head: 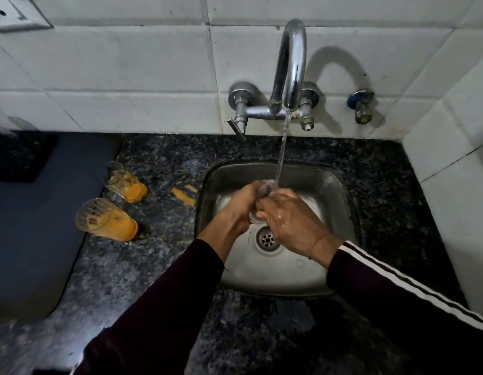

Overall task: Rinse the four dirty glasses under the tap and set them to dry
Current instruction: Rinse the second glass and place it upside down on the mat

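Note:
Over the steel sink (335, 185) both hands hold one clear glass (265, 188) under the running water from the chrome tap (290, 63). My left hand (241, 203) grips its left side and my right hand (287, 219) wraps its right side; most of the glass is hidden by the fingers. Two dirty glasses with orange residue lie on their sides on the dark granite counter to the left of the sink: one further back (126, 182) and one nearer (106, 219).
An orange smear (184, 197) lies on the counter between the glasses and the sink. A dark grey mat (32, 226) covers the counter's left part. White tiled walls (126, 63) stand behind and to the right. The drain (267, 239) sits mid-sink.

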